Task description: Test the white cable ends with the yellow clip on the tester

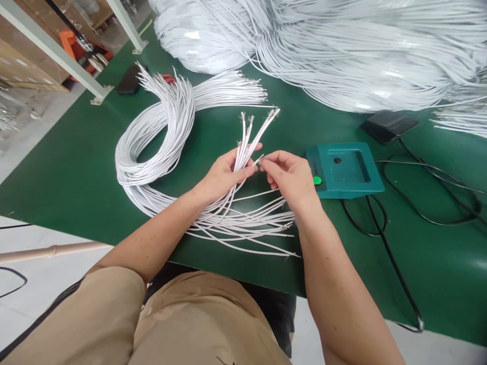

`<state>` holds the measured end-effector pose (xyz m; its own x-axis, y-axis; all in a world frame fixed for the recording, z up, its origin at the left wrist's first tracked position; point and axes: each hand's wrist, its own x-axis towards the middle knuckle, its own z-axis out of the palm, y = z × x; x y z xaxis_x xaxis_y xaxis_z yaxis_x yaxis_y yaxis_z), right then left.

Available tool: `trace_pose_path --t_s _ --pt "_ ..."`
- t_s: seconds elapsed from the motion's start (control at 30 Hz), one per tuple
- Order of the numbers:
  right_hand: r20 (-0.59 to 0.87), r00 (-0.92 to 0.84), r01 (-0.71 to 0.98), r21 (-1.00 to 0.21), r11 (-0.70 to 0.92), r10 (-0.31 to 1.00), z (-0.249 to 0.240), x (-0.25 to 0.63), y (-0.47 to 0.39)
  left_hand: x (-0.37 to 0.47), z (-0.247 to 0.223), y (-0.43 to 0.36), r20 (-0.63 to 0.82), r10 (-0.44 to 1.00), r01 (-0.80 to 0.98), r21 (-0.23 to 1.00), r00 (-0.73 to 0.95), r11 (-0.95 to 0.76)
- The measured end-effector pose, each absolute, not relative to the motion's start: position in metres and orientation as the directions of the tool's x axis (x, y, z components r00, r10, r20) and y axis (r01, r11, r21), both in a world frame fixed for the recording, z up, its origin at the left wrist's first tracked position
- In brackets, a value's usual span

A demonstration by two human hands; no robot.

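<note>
Left hand [222,175] grips several wires [246,152], fingers [245,174] closed; right hand [289,178] pinches one tip [258,159]. Assessed as partway: a handful gathered, many loose ends [266,219] on the counter [61,187].

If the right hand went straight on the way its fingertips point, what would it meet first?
Probably the left hand, then the white wires it grips; exact depth is unclear.

Left hand [222,175]: gripping white wires [249,144], ends toward 1 o'clock
Right hand [292,178]: pinching one wire tip [258,159]
Coil [163,162]: 10 o'clock, green surface [76,187]
Teal device [344,187]: 3 o'clock
Wire heap [342,56]: 1 o'clock
</note>
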<state>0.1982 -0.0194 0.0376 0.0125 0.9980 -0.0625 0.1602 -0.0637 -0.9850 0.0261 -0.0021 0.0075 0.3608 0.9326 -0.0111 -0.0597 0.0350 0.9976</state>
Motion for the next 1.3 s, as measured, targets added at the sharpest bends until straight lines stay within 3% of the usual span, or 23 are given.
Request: trace_pose_path --t_s 0.23,0.37,0.43,0.5,0.57,0.63,0.8,1.03,1.3 --pt "-0.137 -0.004 0.081 -0.987 -0.136 0.991 0.04 0.197 -0.02 0.024 0.007 -0.003 0.006 0.923 0.006 1.0 0.384 -0.01" --pt "0.039 -0.046 0.395 -0.917 0.054 0.998 0.032 0.198 -0.019 0.029 0.008 -0.002 -0.03 0.924 0.006 1.0 0.38 0.03" --pt "0.221 -0.075 0.645 -0.733 0.216 0.972 0.031 0.201 -0.021 0.032 0.009 -0.002 -0.064 0.921 -0.001 0.998 0.384 0.07" --pt "0.361 -0.164 0.825 -0.46 0.329 0.918 0.033 0.207 -0.022 0.035 0.011 -0.001 -0.095 0.922 -0.001 0.995 0.375 0.103" --pt "0.418 -0.25 0.898 -0.238 0.37 0.874 0.035 0.215 -0.022 0.036 0.012 -0.001 -0.124 0.928 0.016 0.992 0.353 0.126" --pt "0.411 -0.289 0.918 -0.138 0.372 0.865 0.036 0.223 -0.02 0.037 0.013 0.0 -0.144 0.932 0.051 0.99 0.333 0.134" --pt "0.327 -0.305 0.921 -0.138 0.365 0.894 0.03 0.236 -0.013 0.038 0.012 0.003 -0.159 0.927 0.13 0.984 0.34 0.121" --pt "0.351 -0.24 0.927 -0.193 0.32 0.905 0.028 0.235 -0.011 0.039 0.005 0.009 -0.157 0.935 0.257 0.963 0.317 0.074" --pt "0.352 -0.256 0.935 -0.146 0.323 0.9 0.03 0.235 -0.012 0.04 0.003 0.011 -0.141 0.944 0.39 0.921 0.298 0.014"
